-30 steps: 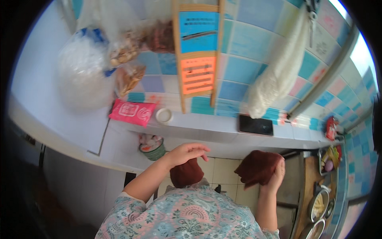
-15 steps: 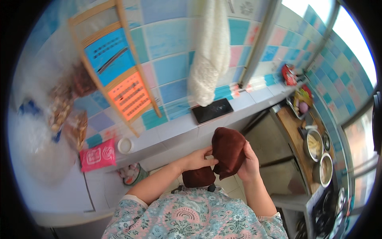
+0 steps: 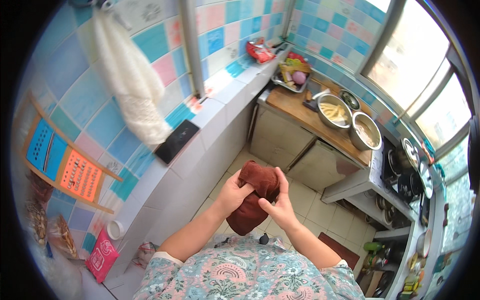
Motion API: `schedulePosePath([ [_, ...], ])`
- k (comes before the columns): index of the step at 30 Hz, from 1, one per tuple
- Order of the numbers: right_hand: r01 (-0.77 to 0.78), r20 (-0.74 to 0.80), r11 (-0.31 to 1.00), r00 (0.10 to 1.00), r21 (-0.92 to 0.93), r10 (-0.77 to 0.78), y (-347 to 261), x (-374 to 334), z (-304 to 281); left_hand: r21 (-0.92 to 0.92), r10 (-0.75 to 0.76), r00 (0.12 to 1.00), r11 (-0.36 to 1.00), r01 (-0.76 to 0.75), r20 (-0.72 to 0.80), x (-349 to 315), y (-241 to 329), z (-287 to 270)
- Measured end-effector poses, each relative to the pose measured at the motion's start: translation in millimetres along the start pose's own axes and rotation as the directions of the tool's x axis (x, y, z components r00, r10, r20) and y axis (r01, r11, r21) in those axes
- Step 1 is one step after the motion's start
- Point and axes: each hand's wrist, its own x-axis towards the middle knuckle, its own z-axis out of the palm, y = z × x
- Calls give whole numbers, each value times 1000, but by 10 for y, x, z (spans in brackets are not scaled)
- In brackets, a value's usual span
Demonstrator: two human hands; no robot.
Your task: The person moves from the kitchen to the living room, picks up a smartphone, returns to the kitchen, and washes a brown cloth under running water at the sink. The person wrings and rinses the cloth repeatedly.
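Between my two hands, in front of my chest, hangs a dark reddish-brown cloth (image 3: 248,214), bunched and folded over on itself. My left hand (image 3: 232,194) is closed on its left side, the fingers tucked into the folds. On the opposite side my right hand (image 3: 281,202) grips the cloth, thumb toward me and fingers behind it. Some fingertips are hidden by the fabric. The cloth's lower part droops toward my patterned smock (image 3: 240,270).
A phone (image 3: 177,142) lies on the tiled ledge at left, under a hanging white towel (image 3: 131,80). Ahead right, a wooden counter (image 3: 287,103) bears a bowl of pale strips (image 3: 334,111), another metal pot (image 3: 364,131) and a tray of vegetables (image 3: 291,77). Black pans (image 3: 406,182) stand further right.
My view has swung right toward the counter and window. The cloth is now bunched smaller between my hands, and my right hand has come round nearer to my left.
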Motion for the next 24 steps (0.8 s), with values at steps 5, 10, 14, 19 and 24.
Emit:
schedulePosePath([
  [5,-26,-119,1000,993,-14,24,132,-202,-781,180,-37,985,984,6,168,218,-288,732],
  [10,-76,-208,981,972,179,113,118,-550,-1809,287,-51,983,958,-3,178,592,-613,1463],
  [14,-85,-408,870,858,485,311,48,-807,-2794,229,-132,976,969,90,173,923,-772,1859],
  [19,37,-395,725,857,687,330,-77,-1214,-3626,260,-234,945,950,172,228,1195,-892,2302],
  [24,198,-584,785,775,587,242,-273,-1468,-3980,179,-295,928,949,259,226,1492,-983,2466],
])
